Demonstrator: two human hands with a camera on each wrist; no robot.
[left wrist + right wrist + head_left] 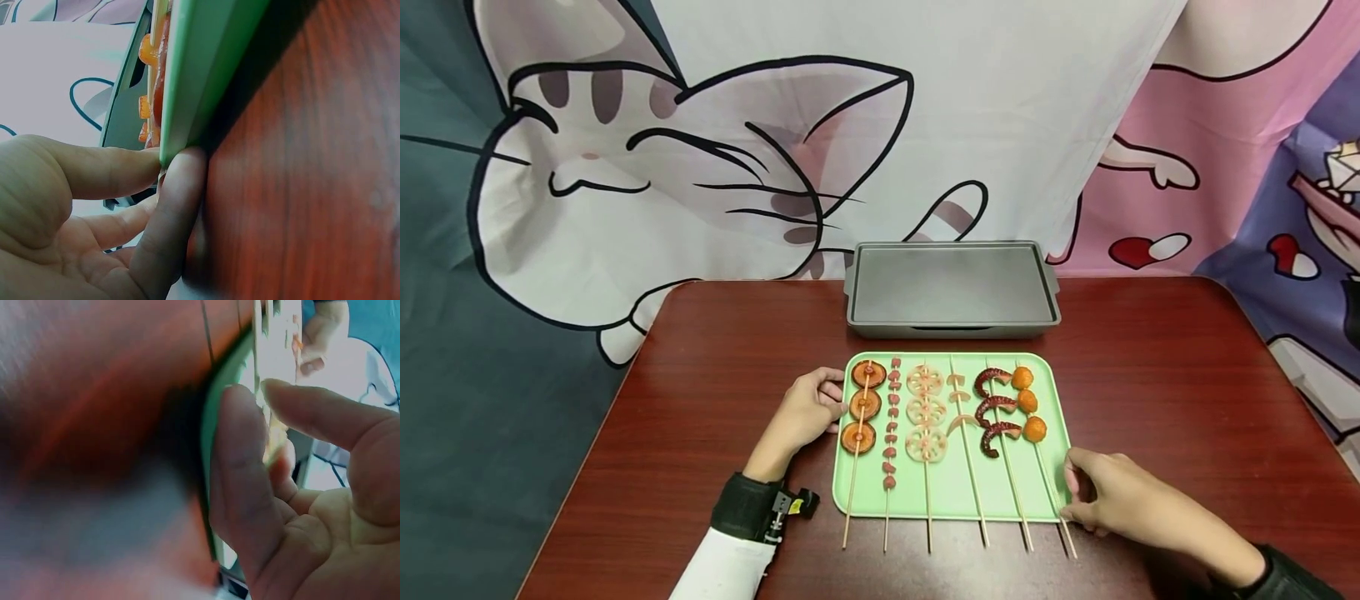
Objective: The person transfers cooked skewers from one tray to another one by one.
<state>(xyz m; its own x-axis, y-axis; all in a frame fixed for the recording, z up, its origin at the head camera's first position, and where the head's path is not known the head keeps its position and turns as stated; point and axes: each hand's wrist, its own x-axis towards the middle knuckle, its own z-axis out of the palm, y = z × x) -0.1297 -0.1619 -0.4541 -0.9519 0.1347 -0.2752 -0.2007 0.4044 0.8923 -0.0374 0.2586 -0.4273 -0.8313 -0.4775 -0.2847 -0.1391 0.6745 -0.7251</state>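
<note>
A light green tray point(943, 492) lies on the table, bearing several wooden skewers side by side. From left to right they carry brown mushroom caps point(865, 405), small pink meat pieces point(892, 413), lotus root slices point(927, 412), pale curved pieces point(958, 397), dark red octopus tentacles point(997, 407) and orange balls point(1027, 401). My left hand point(808, 410) pinches the tray's left rim, its thumb and index finger point(181, 181) meeting at the edge in the left wrist view. At the front right corner, my right hand point(1120, 496) pinches the tray rim beside the orange-ball skewer's end.
Behind the green tray, a grey rectangular grill pan point(955, 287) stands at the far edge of the reddish-brown table point(715, 342). A cartoon-printed cloth point(1000, 108) hangs beyond it. The skewer ends stick out past the tray's front rim.
</note>
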